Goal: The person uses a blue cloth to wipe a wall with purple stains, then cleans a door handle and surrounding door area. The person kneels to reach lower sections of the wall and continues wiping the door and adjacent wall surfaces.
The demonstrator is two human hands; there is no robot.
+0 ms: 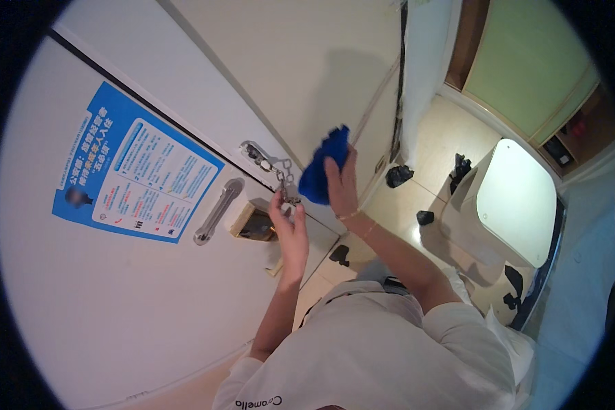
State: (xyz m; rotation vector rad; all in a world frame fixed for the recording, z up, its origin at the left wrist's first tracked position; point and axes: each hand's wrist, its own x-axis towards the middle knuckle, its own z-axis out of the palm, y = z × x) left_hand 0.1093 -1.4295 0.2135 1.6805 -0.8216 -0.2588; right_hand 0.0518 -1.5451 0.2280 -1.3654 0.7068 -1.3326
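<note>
A metal door chain hangs from its mount on the white door frame. My left hand pinches its lower end between thumb and fingers. My right hand grips a bunched blue cloth, just to the right of the chain and apart from it. On the white door, a metal chain slide is fixed left of my left hand. A gold-edged door lock sits beside that hand, partly hidden by it.
A blue and white printed poster is stuck to the door. Black plastic bundles lie scattered on the tiled floor. To the right stands a white furniture piece with a glossy top. Beyond it is a cabinet with a green panel.
</note>
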